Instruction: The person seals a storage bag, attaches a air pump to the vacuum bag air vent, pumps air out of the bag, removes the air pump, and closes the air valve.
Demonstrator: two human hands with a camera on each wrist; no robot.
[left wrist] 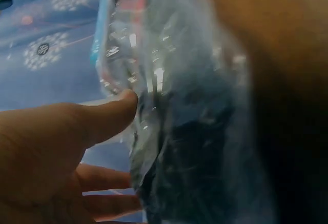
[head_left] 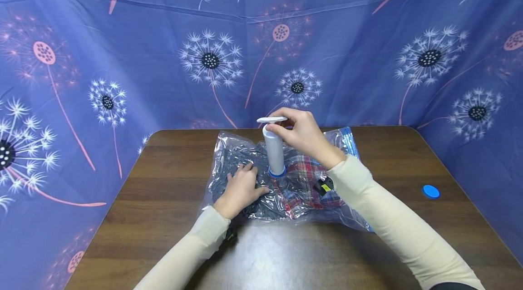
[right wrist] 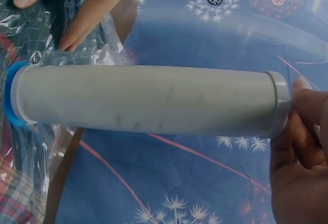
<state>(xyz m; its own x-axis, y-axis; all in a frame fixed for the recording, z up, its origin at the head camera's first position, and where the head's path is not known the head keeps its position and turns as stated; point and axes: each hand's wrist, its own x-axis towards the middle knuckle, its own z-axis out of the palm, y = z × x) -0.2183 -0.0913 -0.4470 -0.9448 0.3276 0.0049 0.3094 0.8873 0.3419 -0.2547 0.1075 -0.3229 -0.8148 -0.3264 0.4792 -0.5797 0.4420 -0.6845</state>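
Observation:
A clear plastic storage bag (head_left: 220, 147) lies on the table, with dark clothing (head_left: 218, 185) on its left side and red-and-blue plaid cloth (head_left: 304, 169) on its right. Upright on the bag stands a white hand pump (head_left: 274, 151), its lower end at a blue ring (right wrist: 9, 95). My right hand (head_left: 306, 132) holds the pump's handle at the top, the thumb by the cylinder's upper end. Fingers spread, my left hand (head_left: 241, 189) rests on the bag over the dark clothing, left of the pump.
A round blue cap (head_left: 431, 191) lies on the brown wooden table (head_left: 171, 158), off to the right. Along the bag's right side runs a blue zip strip (head_left: 350, 142). A blue dandelion-print curtain (head_left: 347, 76) hangs behind the table and at both sides.

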